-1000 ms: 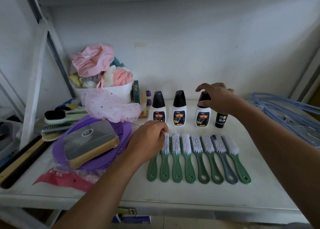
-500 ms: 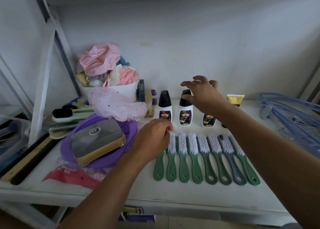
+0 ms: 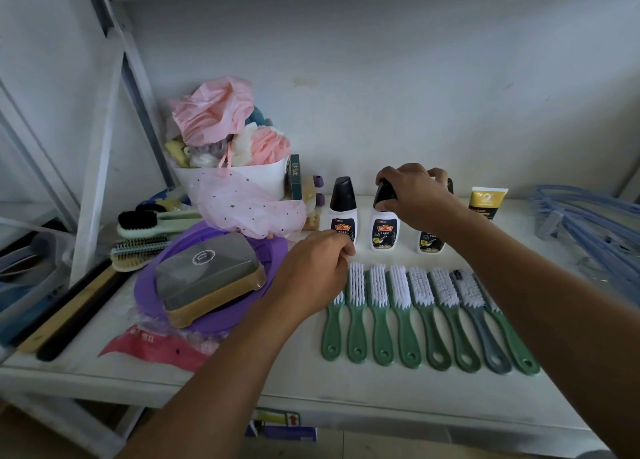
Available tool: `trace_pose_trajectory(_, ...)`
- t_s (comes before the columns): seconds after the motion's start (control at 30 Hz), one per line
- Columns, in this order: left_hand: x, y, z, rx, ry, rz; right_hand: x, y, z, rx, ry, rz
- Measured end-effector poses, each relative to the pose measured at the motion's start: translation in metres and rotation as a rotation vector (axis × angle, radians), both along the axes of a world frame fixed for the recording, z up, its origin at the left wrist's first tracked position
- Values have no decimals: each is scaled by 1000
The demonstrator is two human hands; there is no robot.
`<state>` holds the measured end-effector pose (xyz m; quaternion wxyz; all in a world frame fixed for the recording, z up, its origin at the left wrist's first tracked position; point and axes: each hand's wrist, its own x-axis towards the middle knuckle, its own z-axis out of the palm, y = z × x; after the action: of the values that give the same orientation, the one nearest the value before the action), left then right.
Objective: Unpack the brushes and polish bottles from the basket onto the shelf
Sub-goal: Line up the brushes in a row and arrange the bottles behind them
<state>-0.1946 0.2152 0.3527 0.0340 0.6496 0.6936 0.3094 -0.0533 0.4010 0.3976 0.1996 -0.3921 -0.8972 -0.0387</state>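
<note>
Three white polish bottles with black caps stand in a row at the back of the white shelf (image 3: 433, 399). My right hand (image 3: 414, 193) grips the black cap of the middle bottle (image 3: 384, 231). The left bottle (image 3: 343, 212) stands free, and my right wrist hides most of the right bottle (image 3: 429, 243). In front lie several green-handled brushes (image 3: 401, 306) side by side, bristles up. My left hand (image 3: 311, 273) is curled over the head of the leftmost brush (image 3: 332, 334), whose bristles are hidden.
A white basket (image 3: 266, 181) full of pink and white sponges stands at the back left. A purple round lid (image 3: 214, 323) carries a boxed brush (image 3: 207, 275). Larger brushes (image 3: 152, 226) lie far left, a yellow tube (image 3: 486, 200) and blue hangers (image 3: 595, 230) right.
My right hand has moved left from the right bottle's cap to the middle bottle's cap. My left hand has stayed on the leftmost brush. The view has shifted slightly.
</note>
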Motion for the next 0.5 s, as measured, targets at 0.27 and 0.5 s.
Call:
trace_pose_trajectory(0.27, -1, -2, 2, 3, 1, 3, 1, 2, 1, -22, 38, 9)
trace_pose_trajectory(0.5, 1, -1, 2, 11, 3, 2, 4, 2, 1, -30, 38, 20)
